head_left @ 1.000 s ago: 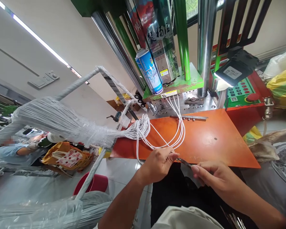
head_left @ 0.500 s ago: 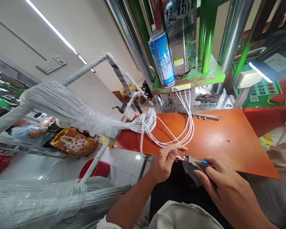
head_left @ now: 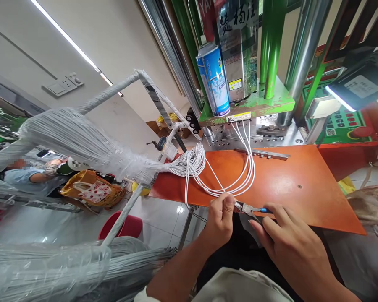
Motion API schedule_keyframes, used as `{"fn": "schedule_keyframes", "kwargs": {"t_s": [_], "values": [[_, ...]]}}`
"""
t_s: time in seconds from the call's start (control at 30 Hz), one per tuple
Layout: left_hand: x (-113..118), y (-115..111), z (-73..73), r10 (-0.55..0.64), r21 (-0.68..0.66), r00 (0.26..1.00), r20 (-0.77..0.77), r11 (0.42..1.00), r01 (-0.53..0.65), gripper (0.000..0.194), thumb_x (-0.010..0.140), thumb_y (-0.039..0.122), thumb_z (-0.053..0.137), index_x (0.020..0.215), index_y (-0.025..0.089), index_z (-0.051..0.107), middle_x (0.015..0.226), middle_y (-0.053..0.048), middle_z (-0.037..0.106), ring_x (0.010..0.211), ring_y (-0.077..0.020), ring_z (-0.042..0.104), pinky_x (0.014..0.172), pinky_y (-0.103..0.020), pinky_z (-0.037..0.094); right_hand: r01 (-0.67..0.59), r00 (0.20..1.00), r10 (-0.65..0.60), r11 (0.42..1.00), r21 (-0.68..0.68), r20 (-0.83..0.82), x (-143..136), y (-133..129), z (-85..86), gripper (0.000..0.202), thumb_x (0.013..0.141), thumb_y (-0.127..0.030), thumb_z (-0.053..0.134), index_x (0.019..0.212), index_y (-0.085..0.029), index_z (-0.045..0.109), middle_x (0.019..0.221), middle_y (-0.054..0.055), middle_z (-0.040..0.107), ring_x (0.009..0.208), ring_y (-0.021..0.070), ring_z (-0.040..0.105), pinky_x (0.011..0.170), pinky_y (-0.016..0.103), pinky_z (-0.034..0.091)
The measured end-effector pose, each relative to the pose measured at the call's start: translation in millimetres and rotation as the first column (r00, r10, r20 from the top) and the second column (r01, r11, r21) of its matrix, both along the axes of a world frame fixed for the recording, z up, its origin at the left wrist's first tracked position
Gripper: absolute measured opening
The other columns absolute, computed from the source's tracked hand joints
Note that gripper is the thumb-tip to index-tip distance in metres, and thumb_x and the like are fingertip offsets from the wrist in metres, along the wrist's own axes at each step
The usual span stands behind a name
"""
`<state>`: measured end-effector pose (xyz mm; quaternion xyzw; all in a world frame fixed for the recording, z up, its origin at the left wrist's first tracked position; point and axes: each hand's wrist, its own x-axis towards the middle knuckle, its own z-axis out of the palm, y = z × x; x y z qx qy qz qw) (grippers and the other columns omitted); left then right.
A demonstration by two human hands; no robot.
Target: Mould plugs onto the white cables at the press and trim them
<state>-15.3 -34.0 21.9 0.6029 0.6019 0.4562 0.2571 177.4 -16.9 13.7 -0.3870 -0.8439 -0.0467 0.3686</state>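
My left hand (head_left: 221,216) is closed on a white cable near the front edge of the orange board (head_left: 283,180). Just right of it, my right hand (head_left: 280,226) grips blue-handled pliers (head_left: 247,209), whose jaws meet the cable end beside my left fingertips. Whether the jaws are fully closed is too small to tell. Several white cables (head_left: 250,167) loop from under the green press plate across the board. They join a coiled bundle (head_left: 195,161) at the board's left end.
A blue spray can (head_left: 213,79) stands on the green press plate (head_left: 271,102). A flat metal bar (head_left: 267,154) lies at the board's back. On the left are a wrapped frame (head_left: 113,90) with cable bunches, a red bin (head_left: 126,226) and a seated person (head_left: 28,178).
My left fingers have folded down around the cable, the index finger no longer stretched out. The pliers' jaws have moved slightly left, closer to my left fingertips.
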Motion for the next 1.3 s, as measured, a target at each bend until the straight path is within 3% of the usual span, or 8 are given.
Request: {"fn": "schedule_keyframes", "kwargs": {"t_s": [0.5,0.57,0.67,0.7,0.83,0.9,1.13,1.3], "values": [[-8.2,4.5,3.4,-0.174,-0.034,0.98,0.096,0.983,0.178,0.045,0.112,0.048,0.035,0.08,0.019,0.05,0.068,0.001,0.052,0.063,-0.0121,0.051,0.066,-0.027,0.041,-0.143,0.986,0.118,0.964,-0.224,-0.119,8.7,8.1,-5.8,0.048,0.108,-0.041,0.051,0.065,-0.02,0.048,0.066,-0.001,0.05,0.054,0.0103,0.045,0.055,0.029,0.031],[-12.9,6.8,4.8,-0.245,-0.037,0.958,0.149,0.967,0.253,0.043,0.112,0.048,0.037,0.081,0.019,0.049,0.068,0.002,0.048,0.061,-0.0107,0.047,0.063,-0.026,0.039,-0.284,0.955,0.189,0.803,-0.524,-0.228,13.6,12.8,-6.8,0.053,0.109,-0.048,0.047,0.064,-0.02,0.048,0.064,-0.002,0.051,0.053,0.0098,0.045,0.055,0.027,0.034],[-17.0,9.9,6.6,-0.313,-0.017,0.926,0.212,0.946,0.323,0.044,0.112,0.048,0.038,0.08,0.019,0.048,0.068,0.003,0.045,0.059,-0.0099,0.043,0.061,-0.025,0.037,-0.458,0.887,0.258,0.369,-0.809,-0.384,17.4,16.9,-5.8,0.059,0.111,-0.054,0.034,0.069,-0.02,0.055,0.063,0.0,0.056,0.059,0.0122,0.053,0.059,0.025,0.042],[-17.2,10.5,6.6,-0.307,-0.016,0.928,0.21,0.948,0.317,0.044,0.112,0.048,0.038,0.08,0.019,0.048,0.069,0.003,0.045,0.06,-0.0099,0.043,0.061,-0.025,0.037,-0.459,0.886,0.252,0.347,-0.818,-0.39,16.8,16.5,-5.3,0.059,0.111,-0.055,0.032,0.069,-0.02,0.056,0.064,0.0,0.057,0.06,0.0127,0.054,0.06,0.025,0.043],[-12.9,10.4,3.0,-0.187,-0.028,0.978,0.096,0.981,0.19,0.042,0.112,0.047,0.037,0.083,0.02,0.049,0.071,0.002,0.048,0.064,-0.0116,0.047,0.065,-0.026,0.039,-0.173,0.977,0.091,0.867,-0.467,-0.194,7.1,7.9,-4.9,0.052,0.108,-0.052,0.045,0.07,-0.019,0.058,0.093,0.005,0.068,0.07,0.0134,0.06,0.063,0.027,0.042],[-9.1,10.2,1.0,-0.152,-0.003,0.988,0.033,0.988,0.153,0.041,0.112,0.046,0.035,0.083,0.02,0.048,0.071,0.002,0.049,0.065,-0.0125,0.047,0.067,-0.027,0.039,-0.025,0.995,0.004,0.976,-0.215,-0.1,1.8,3.7,-4.9,0.046,0.108,-0.046,0.048,0.074,-0.019,0.061,0.105,0.008,0.07,0.077,0.0149,0.063,0.064,0.029,0.04],[-3.4,11.6,1.5,-0.117,0.076,0.99,-0.078,0.99,0.123,0.038,0.112,0.04,0.034,0.081,0.022,0.045,0.069,0.001,0.048,0.064,-0.014,0.046,0.067,-0.03,0.037,0.042,0.999,-0.042,0.999,-0.021,0.011,-4.0,2.8,-2.8,0.04,0.109,-0.034,0.05,0.072,-0.019,0.056,0.084,0.005,0.064,0.072,0.0142,0.059,0.064,0.029,0.037],[-9.9,13.3,3.5,-0.218,0.063,0.975,-0.035,0.973,0.22,0.037,0.112,0.039,0.037,0.082,0.021,0.046,0.072,0.001,0.048,0.065,-0.0128,0.047,0.067,-0.028,0.038,-0.162,0.974,0.074,0.89,-0.427,-0.215,5.2,8.2,-8.3,0.053,0.108,-0.049,0.049,0.064,-0.02,0.05,0.067,0.0,0.051,0.056,0.0104,0.045,0.056,0.029,0.031]]}}
